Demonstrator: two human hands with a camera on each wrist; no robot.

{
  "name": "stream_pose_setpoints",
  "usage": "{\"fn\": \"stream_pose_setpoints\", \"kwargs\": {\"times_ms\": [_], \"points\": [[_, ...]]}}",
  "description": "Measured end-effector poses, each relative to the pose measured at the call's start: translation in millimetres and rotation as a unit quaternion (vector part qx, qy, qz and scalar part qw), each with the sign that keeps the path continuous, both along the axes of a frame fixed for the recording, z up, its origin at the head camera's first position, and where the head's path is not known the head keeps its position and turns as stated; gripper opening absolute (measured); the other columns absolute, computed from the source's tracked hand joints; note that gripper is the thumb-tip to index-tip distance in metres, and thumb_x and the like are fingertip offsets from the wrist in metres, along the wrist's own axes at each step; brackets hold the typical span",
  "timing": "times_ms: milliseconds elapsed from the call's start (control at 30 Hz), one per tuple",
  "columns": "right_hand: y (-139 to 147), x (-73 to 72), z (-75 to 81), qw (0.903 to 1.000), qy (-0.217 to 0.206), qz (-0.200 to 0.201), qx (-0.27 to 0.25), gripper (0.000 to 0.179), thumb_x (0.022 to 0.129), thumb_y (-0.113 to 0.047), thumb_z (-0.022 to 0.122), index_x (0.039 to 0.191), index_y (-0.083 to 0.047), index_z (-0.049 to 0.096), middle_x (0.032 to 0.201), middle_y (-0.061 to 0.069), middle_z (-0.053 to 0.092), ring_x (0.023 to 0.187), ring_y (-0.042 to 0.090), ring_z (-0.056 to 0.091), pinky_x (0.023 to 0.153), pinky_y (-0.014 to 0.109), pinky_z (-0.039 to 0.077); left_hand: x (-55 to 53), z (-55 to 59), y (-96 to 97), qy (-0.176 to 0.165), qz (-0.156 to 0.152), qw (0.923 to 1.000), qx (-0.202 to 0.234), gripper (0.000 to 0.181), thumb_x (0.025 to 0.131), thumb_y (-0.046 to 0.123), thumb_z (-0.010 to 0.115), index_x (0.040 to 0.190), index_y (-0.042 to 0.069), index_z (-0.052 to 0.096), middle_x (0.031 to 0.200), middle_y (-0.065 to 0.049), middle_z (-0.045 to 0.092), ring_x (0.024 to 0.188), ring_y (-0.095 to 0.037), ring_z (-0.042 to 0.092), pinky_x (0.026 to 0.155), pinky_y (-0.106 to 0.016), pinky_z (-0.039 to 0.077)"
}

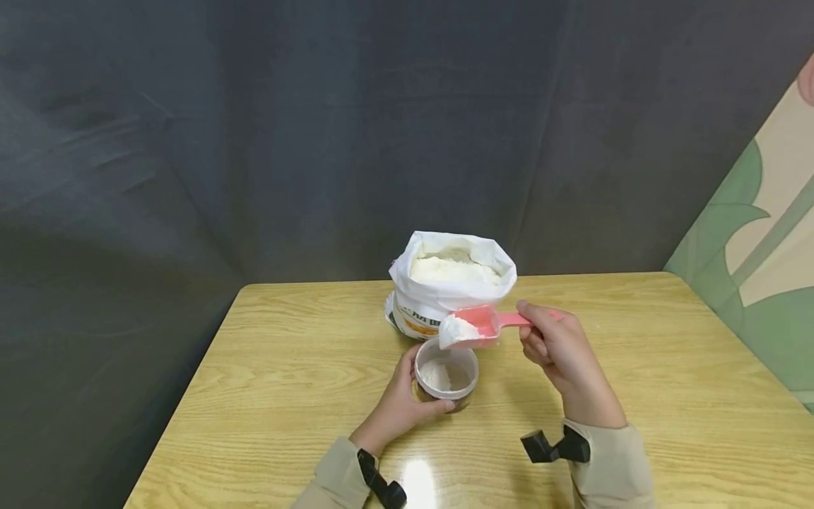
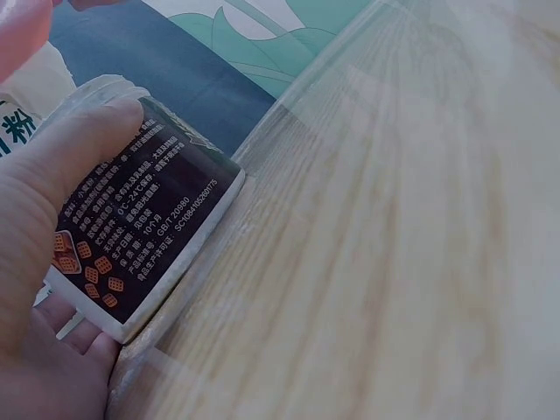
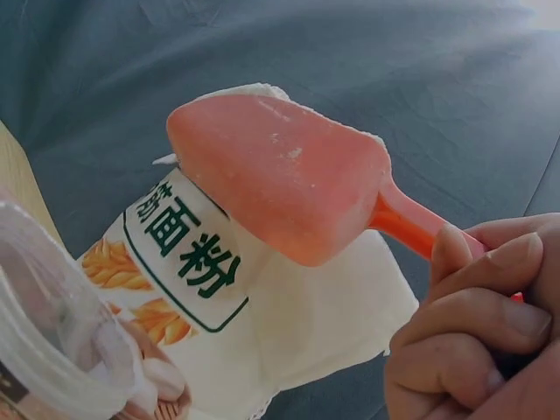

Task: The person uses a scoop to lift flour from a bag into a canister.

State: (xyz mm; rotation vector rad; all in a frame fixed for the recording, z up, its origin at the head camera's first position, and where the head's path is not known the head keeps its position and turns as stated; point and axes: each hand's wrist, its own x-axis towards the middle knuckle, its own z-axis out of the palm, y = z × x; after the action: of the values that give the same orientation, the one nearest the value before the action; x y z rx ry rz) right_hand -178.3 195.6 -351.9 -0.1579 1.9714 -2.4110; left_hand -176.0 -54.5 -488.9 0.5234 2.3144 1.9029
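In the head view my right hand grips the handle of a pink scoop, which carries a heap of white flour at its front. The scoop hangs just above and behind the rim of a clear plastic jar. My left hand curls round that jar, which stands on the table with a little white powder inside. A dark printed label wraps the jar in the left wrist view. Behind both, an open flour bag stands upright, full of flour. From the right wrist, the scoop's underside shows.
The wooden table ends at a dark cloth behind the bag. A wall panel with green leaf shapes stands along the right side. Each wrist bears a black camera mount.
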Motion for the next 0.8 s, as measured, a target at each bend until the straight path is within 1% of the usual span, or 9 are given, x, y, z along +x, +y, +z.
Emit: {"fn": "stream_pose_setpoints", "kwargs": {"times_ms": [167,333,433,633,800], "points": [[0.4,-2.6,-1.2,0.9994,-0.012,0.006,0.032,0.052,0.106,-0.017,0.052,0.054,-0.014,0.061,0.042,-0.008,0.04,0.041,0.01,0.021,0.045,0.033,0.011,0.8,0.6,-0.6,-0.003,0.004,1.0,-0.002,0.103,0.075,0.024,0.092,0.155,0.018,0.028,0.157,-0.005,0.038,0.143,-0.031,0.038,0.118,-0.058,0.024],[1.4,-4.0,-2.3,0.9964,-0.029,0.012,0.078,0.049,0.104,-0.018,0.055,0.056,-0.013,0.061,0.044,-0.007,0.041,0.041,0.007,0.027,0.044,0.031,0.014,0.6,0.8,-0.2,-0.002,0.004,1.0,-0.002,0.101,0.076,0.022,0.091,0.155,0.016,0.028,0.157,-0.008,0.036,0.144,-0.032,0.037,0.118,-0.058,0.024],[1.4,-5.2,-4.3,0.994,-0.035,0.018,0.102,0.047,0.104,-0.018,0.057,0.057,-0.013,0.061,0.045,-0.006,0.043,0.041,0.005,0.029,0.043,0.028,0.016,0.0,0.8,0.3,-0.005,0.004,1.0,-0.004,0.102,0.076,0.022,0.091,0.155,0.017,0.028,0.158,-0.007,0.036,0.144,-0.03,0.037,0.119,-0.055,0.024],[-0.3,-6.5,-5.7,0.9873,-0.036,0.002,0.155,0.044,0.102,-0.019,0.058,0.059,-0.013,0.061,0.046,-0.006,0.043,0.042,0.005,0.031,0.042,0.022,0.023,-0.4,-0.1,0.6,-0.003,0.003,1.0,-0.007,0.101,0.076,0.023,0.091,0.155,0.016,0.028,0.158,-0.008,0.035,0.145,-0.031,0.036,0.119,-0.056,0.024],[-3.0,-7.4,-7.1,0.9808,-0.032,-0.007,0.192,0.042,0.101,-0.02,0.06,0.06,-0.011,0.06,0.045,-0.005,0.039,0.042,0.007,0.029,0.043,0.022,0.022,-0.8,-1.1,0.5,-0.002,0.006,0.9999,-0.011,0.102,0.076,0.024,0.091,0.156,0.016,0.028,0.158,-0.009,0.034,0.145,-0.032,0.035,0.119,-0.057,0.025]]}}
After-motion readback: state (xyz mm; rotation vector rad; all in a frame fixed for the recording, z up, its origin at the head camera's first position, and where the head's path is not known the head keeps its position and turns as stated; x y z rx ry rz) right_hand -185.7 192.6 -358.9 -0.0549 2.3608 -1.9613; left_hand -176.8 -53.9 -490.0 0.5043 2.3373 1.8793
